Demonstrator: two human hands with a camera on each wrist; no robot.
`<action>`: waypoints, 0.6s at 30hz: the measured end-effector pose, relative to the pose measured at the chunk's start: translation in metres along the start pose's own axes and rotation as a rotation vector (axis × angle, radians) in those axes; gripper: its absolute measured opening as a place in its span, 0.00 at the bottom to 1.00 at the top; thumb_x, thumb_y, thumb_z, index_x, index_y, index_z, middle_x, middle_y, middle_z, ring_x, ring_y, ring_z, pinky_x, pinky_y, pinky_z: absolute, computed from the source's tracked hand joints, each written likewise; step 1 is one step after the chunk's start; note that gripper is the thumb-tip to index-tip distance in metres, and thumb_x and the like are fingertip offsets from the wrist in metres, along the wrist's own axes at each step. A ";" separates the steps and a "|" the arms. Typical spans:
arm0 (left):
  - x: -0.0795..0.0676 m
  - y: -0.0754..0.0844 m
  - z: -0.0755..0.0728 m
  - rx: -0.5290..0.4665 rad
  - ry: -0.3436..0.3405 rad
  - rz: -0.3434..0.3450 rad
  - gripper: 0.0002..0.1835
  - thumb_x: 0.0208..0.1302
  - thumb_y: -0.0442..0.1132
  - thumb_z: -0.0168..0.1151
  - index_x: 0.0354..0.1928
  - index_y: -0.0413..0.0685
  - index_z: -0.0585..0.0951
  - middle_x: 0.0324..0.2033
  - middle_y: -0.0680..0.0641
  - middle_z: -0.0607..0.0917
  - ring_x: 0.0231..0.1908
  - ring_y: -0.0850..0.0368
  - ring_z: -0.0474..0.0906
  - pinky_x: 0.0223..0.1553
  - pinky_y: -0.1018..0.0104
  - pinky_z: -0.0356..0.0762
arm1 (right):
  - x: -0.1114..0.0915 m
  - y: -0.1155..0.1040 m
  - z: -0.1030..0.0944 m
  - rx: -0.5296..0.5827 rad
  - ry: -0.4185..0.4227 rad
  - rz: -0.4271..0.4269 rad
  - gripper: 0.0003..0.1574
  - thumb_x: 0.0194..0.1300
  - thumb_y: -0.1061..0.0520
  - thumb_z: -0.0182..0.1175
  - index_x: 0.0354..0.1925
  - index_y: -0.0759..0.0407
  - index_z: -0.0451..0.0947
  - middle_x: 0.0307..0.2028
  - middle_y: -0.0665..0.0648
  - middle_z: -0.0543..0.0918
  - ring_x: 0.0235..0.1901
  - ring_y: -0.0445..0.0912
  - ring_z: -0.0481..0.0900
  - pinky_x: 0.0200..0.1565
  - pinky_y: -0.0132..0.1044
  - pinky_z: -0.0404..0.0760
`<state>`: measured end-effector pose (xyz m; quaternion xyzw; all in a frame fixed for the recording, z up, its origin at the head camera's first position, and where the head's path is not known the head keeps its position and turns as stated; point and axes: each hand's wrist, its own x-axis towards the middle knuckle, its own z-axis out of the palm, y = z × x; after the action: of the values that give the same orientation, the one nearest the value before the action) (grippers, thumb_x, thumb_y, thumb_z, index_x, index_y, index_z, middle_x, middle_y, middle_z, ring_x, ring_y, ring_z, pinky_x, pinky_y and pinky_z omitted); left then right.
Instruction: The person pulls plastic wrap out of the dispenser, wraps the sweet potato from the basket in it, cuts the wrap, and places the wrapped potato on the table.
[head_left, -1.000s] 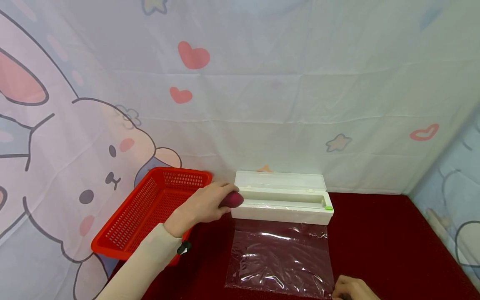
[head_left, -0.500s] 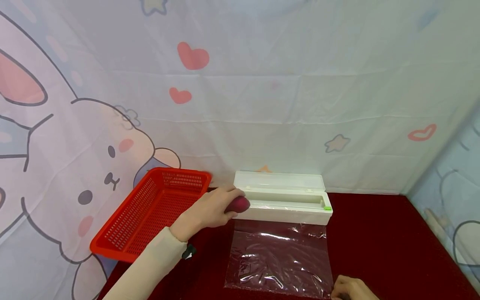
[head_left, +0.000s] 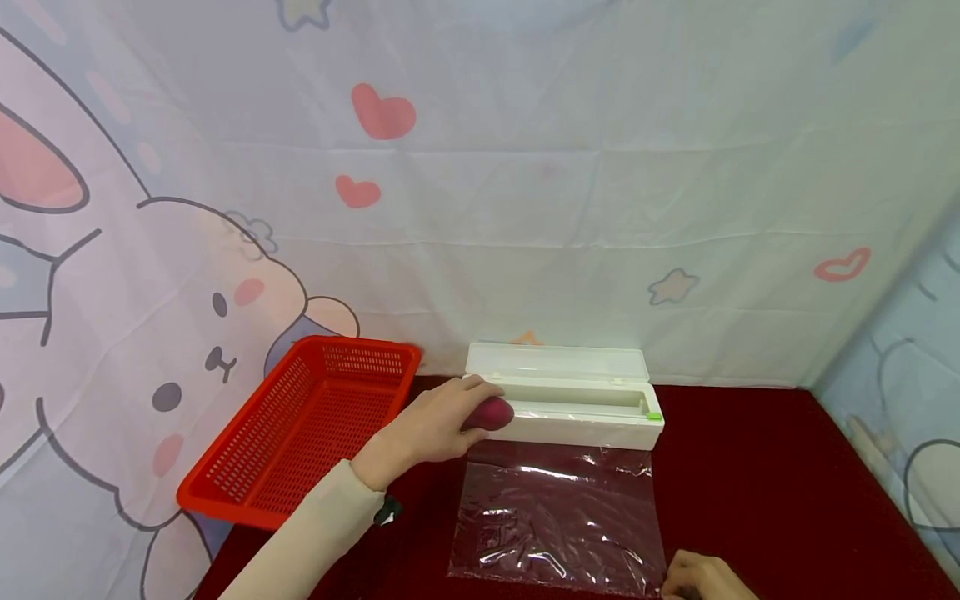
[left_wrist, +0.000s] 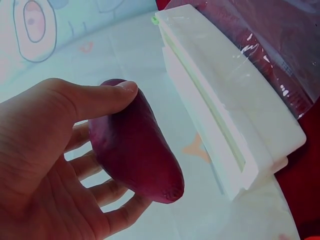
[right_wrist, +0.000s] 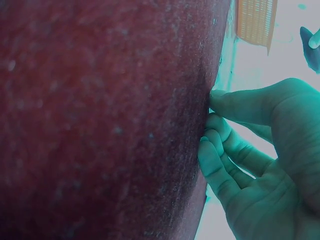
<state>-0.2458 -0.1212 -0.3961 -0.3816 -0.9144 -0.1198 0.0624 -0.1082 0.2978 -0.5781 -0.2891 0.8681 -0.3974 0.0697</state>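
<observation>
My left hand (head_left: 438, 421) grips a dark purple-red sweet potato (left_wrist: 137, 147). In the left wrist view the thumb (left_wrist: 117, 95) lies over its top and the fingers curl behind it. The sweet potato overlaps the left end of a white cling film box (head_left: 577, 429) whose lid stands raised. From the box's front a sheet of clear cling film (head_left: 555, 517) spreads over the dark red cloth. At the sheet's near right corner my right hand (head_left: 701, 575) pinches the film, its thumb and curled fingertips close together at the cloth in the right wrist view.
A red perforated basket (head_left: 322, 417) with nothing visible inside stands to the left of the box. The dark red cloth (head_left: 772, 492) covers the table. A pale printed curtain (head_left: 555, 167) hangs right behind the box and basket.
My left hand has moved rightward with the sweet potato, away from the basket and farther across the box's left end. The right hand and the film have stayed in place.
</observation>
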 end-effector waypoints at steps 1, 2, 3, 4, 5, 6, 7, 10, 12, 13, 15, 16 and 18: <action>0.001 0.001 0.000 0.001 0.001 0.003 0.29 0.68 0.42 0.74 0.69 0.54 0.77 0.56 0.50 0.84 0.51 0.54 0.83 0.49 0.54 0.86 | 0.000 -0.001 0.000 -0.002 0.000 0.004 0.11 0.67 0.64 0.69 0.29 0.51 0.89 0.31 0.35 0.73 0.28 0.25 0.69 0.25 0.27 0.73; 0.002 0.003 0.001 -0.002 0.001 0.004 0.29 0.68 0.43 0.74 0.69 0.53 0.77 0.55 0.50 0.84 0.51 0.54 0.83 0.49 0.54 0.86 | 0.000 -0.001 0.000 0.001 -0.004 0.014 0.11 0.67 0.63 0.69 0.29 0.51 0.89 0.31 0.34 0.73 0.28 0.25 0.69 0.25 0.27 0.72; 0.002 0.004 0.002 -0.003 0.000 0.005 0.29 0.68 0.43 0.74 0.69 0.53 0.76 0.55 0.50 0.85 0.51 0.54 0.83 0.49 0.54 0.86 | 0.000 -0.002 0.000 0.001 -0.006 0.019 0.11 0.67 0.63 0.68 0.29 0.51 0.89 0.31 0.35 0.73 0.28 0.25 0.69 0.25 0.27 0.72; 0.003 0.005 0.003 -0.004 -0.002 0.004 0.30 0.68 0.43 0.74 0.69 0.53 0.76 0.55 0.50 0.85 0.51 0.54 0.83 0.49 0.54 0.86 | 0.000 -0.002 -0.001 0.001 -0.003 0.019 0.11 0.67 0.63 0.68 0.29 0.50 0.89 0.30 0.34 0.73 0.28 0.25 0.69 0.25 0.27 0.72; 0.005 0.006 0.003 -0.004 -0.003 0.006 0.30 0.68 0.43 0.75 0.69 0.52 0.75 0.55 0.50 0.85 0.51 0.54 0.84 0.48 0.54 0.86 | 0.000 -0.002 -0.001 0.002 -0.001 0.020 0.11 0.67 0.63 0.68 0.29 0.50 0.89 0.30 0.34 0.73 0.28 0.25 0.69 0.25 0.27 0.72; 0.006 0.006 0.004 -0.002 -0.006 0.006 0.29 0.68 0.44 0.74 0.68 0.53 0.75 0.54 0.50 0.85 0.51 0.54 0.84 0.48 0.55 0.86 | 0.000 -0.003 -0.001 0.001 0.000 0.019 0.11 0.67 0.63 0.68 0.29 0.50 0.89 0.30 0.35 0.73 0.28 0.25 0.69 0.25 0.27 0.72; 0.007 0.007 0.004 -0.003 -0.009 0.005 0.29 0.68 0.44 0.74 0.68 0.53 0.75 0.54 0.50 0.85 0.51 0.54 0.84 0.48 0.55 0.86 | 0.000 -0.003 -0.001 0.008 -0.002 0.027 0.12 0.68 0.63 0.68 0.29 0.50 0.89 0.30 0.34 0.73 0.28 0.25 0.69 0.25 0.27 0.72; 0.009 0.010 0.006 -0.011 -0.013 0.007 0.28 0.68 0.44 0.74 0.66 0.53 0.75 0.52 0.50 0.85 0.50 0.55 0.84 0.47 0.55 0.86 | 0.000 -0.002 -0.001 0.016 0.006 0.022 0.12 0.68 0.64 0.68 0.29 0.50 0.89 0.30 0.34 0.73 0.27 0.25 0.69 0.25 0.27 0.73; 0.010 0.012 0.007 -0.019 -0.014 0.010 0.27 0.68 0.44 0.74 0.65 0.53 0.75 0.51 0.51 0.85 0.49 0.55 0.84 0.47 0.55 0.86 | 0.000 -0.002 0.000 0.013 0.013 0.006 0.12 0.67 0.64 0.68 0.28 0.50 0.89 0.30 0.34 0.74 0.28 0.25 0.69 0.25 0.27 0.73; 0.011 0.013 0.007 -0.023 -0.014 0.012 0.27 0.68 0.44 0.75 0.65 0.53 0.76 0.50 0.51 0.85 0.49 0.55 0.84 0.46 0.55 0.86 | 0.001 -0.001 0.000 0.010 0.016 -0.003 0.12 0.67 0.64 0.68 0.28 0.50 0.89 0.30 0.35 0.74 0.28 0.25 0.69 0.25 0.27 0.73; 0.012 0.014 0.009 -0.025 -0.015 0.016 0.26 0.68 0.44 0.75 0.64 0.52 0.76 0.50 0.51 0.85 0.48 0.55 0.84 0.46 0.55 0.86 | 0.000 -0.001 0.001 -0.002 0.027 -0.025 0.12 0.66 0.64 0.69 0.28 0.49 0.89 0.30 0.35 0.74 0.28 0.24 0.68 0.24 0.26 0.72; 0.013 0.015 0.009 -0.026 -0.017 0.018 0.26 0.68 0.43 0.74 0.64 0.53 0.76 0.50 0.50 0.85 0.48 0.55 0.84 0.46 0.55 0.86 | 0.000 0.000 0.001 -0.014 0.034 -0.037 0.12 0.65 0.64 0.69 0.28 0.49 0.88 0.30 0.35 0.74 0.28 0.24 0.68 0.24 0.26 0.72; 0.014 0.017 0.011 -0.029 -0.022 0.020 0.26 0.69 0.43 0.74 0.65 0.53 0.76 0.51 0.50 0.85 0.49 0.55 0.84 0.46 0.55 0.86 | 0.000 0.000 0.002 -0.026 0.042 -0.053 0.12 0.65 0.64 0.69 0.28 0.49 0.88 0.30 0.35 0.73 0.28 0.24 0.68 0.24 0.26 0.72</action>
<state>-0.2436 -0.0974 -0.4014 -0.3931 -0.9093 -0.1279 0.0479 -0.1077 0.2968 -0.5794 -0.3044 0.8667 -0.3936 0.0371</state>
